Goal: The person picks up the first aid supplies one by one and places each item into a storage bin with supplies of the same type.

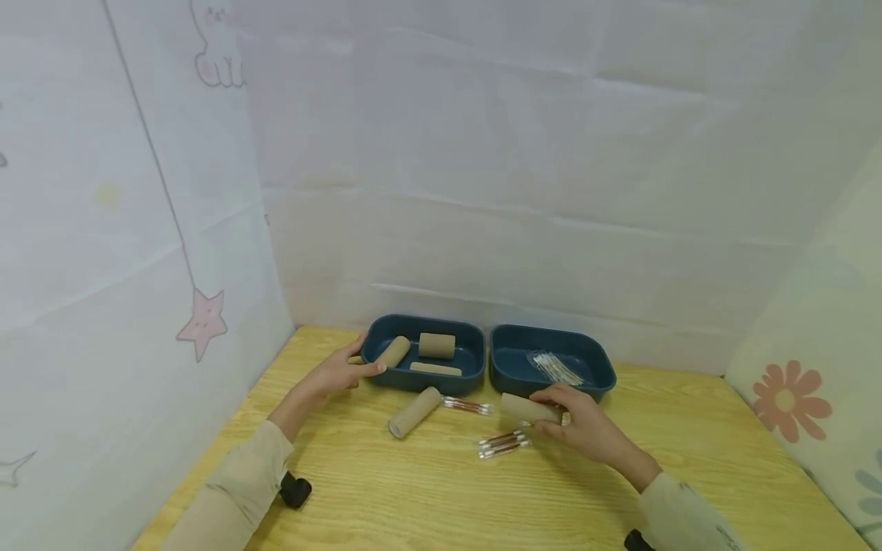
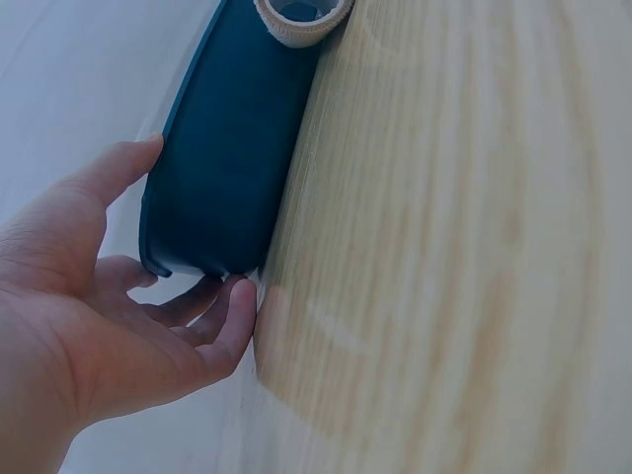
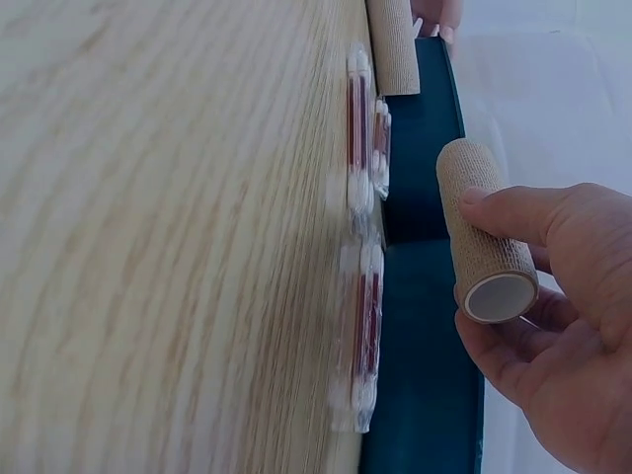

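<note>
My left hand (image 1: 339, 373) holds the left end of a dark blue bin (image 2: 222, 148), thumb at its rim and fingers against the end. Inside the left bin lie several beige bandage rolls (image 1: 437, 346); the front one is partly hidden by the wall. My right hand (image 1: 582, 421) grips another beige bandage roll (image 3: 484, 232) between thumb and fingers, just in front of the right blue bin (image 1: 510, 366). A clear packet of white cotton swabs (image 1: 556, 369) lies in that right bin. On the table, packets of brown-liquid swabs (image 1: 504, 444) lie below and left of my right hand.
A loose bandage roll (image 1: 415, 413) lies on the wooden table (image 1: 413, 497) before the left bin. Beside it is another brown swab packet (image 1: 467, 405). Both bins stand against the white cloth backdrop (image 1: 482, 229), with cloth walls left and right.
</note>
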{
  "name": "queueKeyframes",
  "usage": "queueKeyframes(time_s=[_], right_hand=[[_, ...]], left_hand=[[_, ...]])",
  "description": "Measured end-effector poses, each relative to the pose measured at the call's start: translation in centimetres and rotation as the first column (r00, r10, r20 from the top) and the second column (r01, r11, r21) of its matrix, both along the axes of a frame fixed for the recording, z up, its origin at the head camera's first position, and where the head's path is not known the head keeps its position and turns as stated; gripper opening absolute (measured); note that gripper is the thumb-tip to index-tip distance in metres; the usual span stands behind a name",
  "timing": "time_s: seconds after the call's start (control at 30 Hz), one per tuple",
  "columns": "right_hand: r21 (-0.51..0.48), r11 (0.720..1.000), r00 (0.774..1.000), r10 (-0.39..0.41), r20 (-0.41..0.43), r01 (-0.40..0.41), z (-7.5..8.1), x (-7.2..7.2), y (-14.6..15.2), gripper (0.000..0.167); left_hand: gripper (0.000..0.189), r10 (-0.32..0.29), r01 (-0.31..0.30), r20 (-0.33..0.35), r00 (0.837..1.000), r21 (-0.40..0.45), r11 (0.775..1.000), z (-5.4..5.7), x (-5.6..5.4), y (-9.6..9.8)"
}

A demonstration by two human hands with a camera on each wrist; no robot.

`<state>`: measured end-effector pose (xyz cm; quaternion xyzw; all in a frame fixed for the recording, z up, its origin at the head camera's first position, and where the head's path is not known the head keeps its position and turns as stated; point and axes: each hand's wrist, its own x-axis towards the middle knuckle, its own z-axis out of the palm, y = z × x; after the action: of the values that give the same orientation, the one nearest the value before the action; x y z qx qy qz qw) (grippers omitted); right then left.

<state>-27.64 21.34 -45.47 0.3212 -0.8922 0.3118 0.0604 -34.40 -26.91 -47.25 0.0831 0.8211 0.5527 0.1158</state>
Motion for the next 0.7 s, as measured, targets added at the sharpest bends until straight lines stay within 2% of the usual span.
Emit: queueKeyframes(time_s=[0.17, 0.7], right_hand=[[-0.010, 1.000, 0.999, 0.020, -0.051, -0.020, 0.0, -0.5, -0.9, 0.041], [0.008, 0.998, 0.998, 0.059, -0.032, -0.058, 0.9, -1.4, -3.8, 0.041]], left_hand=[[0.099, 0.005, -0.005, 0.000, 1.000, -0.013, 1.000, 0.2, -0.2, 0.0], [0.100, 0.003, -0.003, -0.007, 1.000, -0.004, 1.000, 0.2, 0.0, 0.3]])
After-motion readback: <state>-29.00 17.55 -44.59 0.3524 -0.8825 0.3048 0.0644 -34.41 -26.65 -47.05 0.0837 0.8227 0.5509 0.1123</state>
